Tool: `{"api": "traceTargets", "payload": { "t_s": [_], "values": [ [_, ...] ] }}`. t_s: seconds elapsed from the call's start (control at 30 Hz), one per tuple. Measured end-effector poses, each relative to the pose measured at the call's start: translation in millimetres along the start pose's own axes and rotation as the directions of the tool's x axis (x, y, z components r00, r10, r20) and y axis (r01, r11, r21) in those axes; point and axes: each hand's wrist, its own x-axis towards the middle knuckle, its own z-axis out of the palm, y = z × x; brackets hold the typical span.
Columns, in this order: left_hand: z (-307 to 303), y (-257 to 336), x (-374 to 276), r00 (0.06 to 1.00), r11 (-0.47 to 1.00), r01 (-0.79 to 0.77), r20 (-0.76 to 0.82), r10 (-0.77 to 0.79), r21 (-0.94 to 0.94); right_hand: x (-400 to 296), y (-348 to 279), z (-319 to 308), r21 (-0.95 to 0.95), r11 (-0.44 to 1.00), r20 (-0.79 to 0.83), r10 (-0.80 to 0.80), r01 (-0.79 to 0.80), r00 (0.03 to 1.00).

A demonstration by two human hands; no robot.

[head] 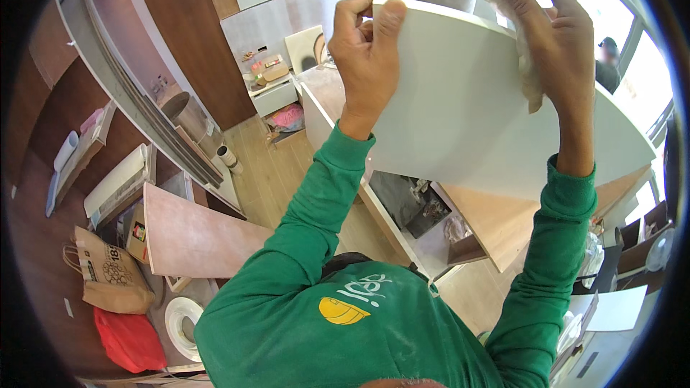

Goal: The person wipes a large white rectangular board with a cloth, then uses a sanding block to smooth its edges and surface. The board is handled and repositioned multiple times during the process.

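Note:
A white panel (458, 102) with a pale edge stands tilted before me, over an open cabinet. My left hand (366, 43) grips its upper left corner, thumb on the near face and fingers bent over the edge. My right hand (550, 27) is raised at the panel's upper right part and holds a crumpled pale cloth (531, 75) between thumb and fingers. Part of the cloth hangs down in front of the panel. Whether the cloth touches the panel's edge cannot be told.
Below the panel are an open cabinet (396, 237) and a plywood board (496, 215). At left lie a wooden panel (199, 237), a paper bag (116, 275), a red bag (129, 339) and a white coil (183, 328). A person (608, 64) is beyond the window at right.

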Motion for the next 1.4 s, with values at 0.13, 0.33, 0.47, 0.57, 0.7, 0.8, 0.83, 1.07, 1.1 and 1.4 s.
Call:
{"api": "traceTargets", "payload": {
  "t_s": [0.13,0.33,0.47,0.57,0.7,0.8,0.83,1.07,1.1,1.4],
  "values": [
    [-0.9,-13.6,12.5,0.998,0.98,-0.042,-0.041,0.051,0.195,-15.0,17.5,-2.2,-0.381,0.906,0.243,-0.093,0.183,0.966],
    [3.9,-29.0,22.1,0.969,0.947,-0.245,0.089,0.231,0.206,-16.5,33.4,-43.2,-0.474,0.854,0.312,-0.065,0.215,0.948],
    [-1.0,-56.8,25.2,0.966,0.995,0.076,0.241,-0.09,0.065,-21.6,61.1,-60.8,-0.414,0.907,0.292,0.046,0.082,0.955],
    [20.3,-73.0,27.8,0.989,0.989,-0.126,0.083,0.119,0.082,1.9,66.5,-54.8,-0.394,0.891,0.374,-0.068,0.225,0.925],
    [11.6,-62.1,29.9,0.992,0.989,-0.039,0.12,0.022,0.146,23.2,4.3,21.0,-0.371,0.891,0.39,-0.108,0.263,0.914],
    [2.1,-48.8,32.0,0.987,0.988,-0.005,0.161,-0.02,0.156,44.8,-5.0,52.3,-0.252,0.929,0.424,-0.147,0.272,0.894],
    [1.5,-51.3,33.2,0.985,0.99,-0.011,0.172,-0.014,0.143,42.8,3.8,48.5,-0.281,0.912,0.439,-0.155,0.299,0.885],
    [10.7,-61.2,30.1,0.974,0.989,0.081,0.203,-0.104,0.121,1.2,99.5,-82.3,-0.492,0.838,0.435,0.001,0.237,0.901],
    [9.4,-63.7,29.3,0.976,0.99,0.087,0.19,-0.108,0.115,2.7,99.2,-81.8,-0.489,0.84,0.437,0.004,0.234,0.9],
    [-5.6,-59.2,34.6,0.971,0.975,0.13,0.177,-0.163,0.182,33.3,36.5,75.1,-0.379,0.823,0.247,-0.351,0.424,0.903]
  ]
}}
